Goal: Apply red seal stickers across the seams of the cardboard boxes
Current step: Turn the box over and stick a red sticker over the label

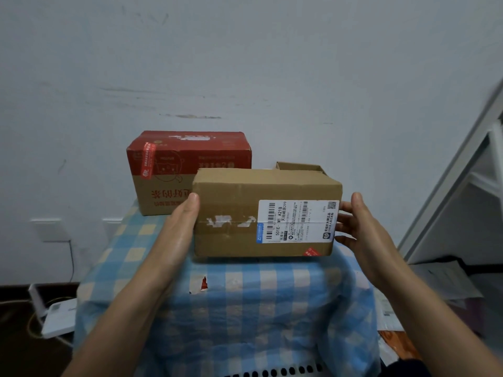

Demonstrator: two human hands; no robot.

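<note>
Over the checked cloth (245,308), my flat left hand (181,221) and loose-fingered right hand (356,227) press the brown box (231,240) between them, seam (231,222) facing me. I judge this is positioning. Next I need a fresh red sticker.

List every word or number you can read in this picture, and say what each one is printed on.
"501E- M1 A21B": white shipping label on the plain brown box.
"299": same label, ending a line of Chinese characters.
Rest of that label, barcodes included: too small.
Red seal sticker on the red-topped box: blurred.
Large red characters on that box: upside down, unclear.
Small red sticker on the brown box: unreadable.
</note>
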